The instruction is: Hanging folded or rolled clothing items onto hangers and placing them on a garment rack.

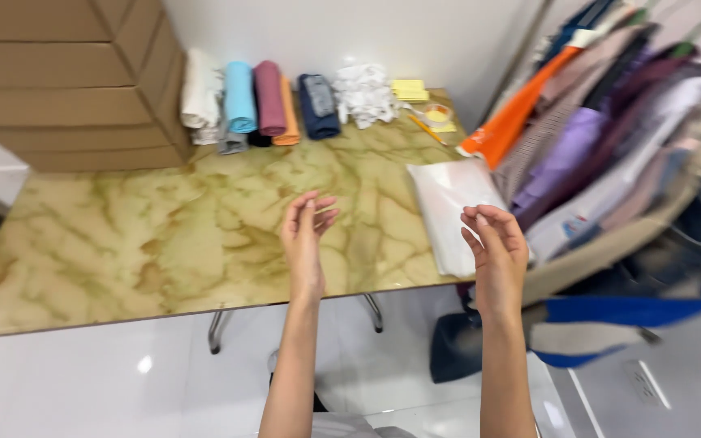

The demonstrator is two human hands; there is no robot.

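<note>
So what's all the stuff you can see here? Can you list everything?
Table: one, yellow-green marbled top, fills the middle.
Cardboard boxes: a brown stack, far left corner of the table.
Rolled cloths: about six, white, grey, light blue, maroon, orange and navy, in a row along the far edge.
Crumpled white cloth: one, right of the rolls.
Yellow pad: one, far right corner.
Tape roll: one, yellowish, beside the pad.
Pencil: one, yellow-orange, near the tape.
White plastic bag: one, flat on the table's right edge.
Hanging clothes: many, orange, purple, beige, blue, on the right.
Left hand: open, empty, above the table.
Right hand: open, empty, just in front of the bag.
</note>
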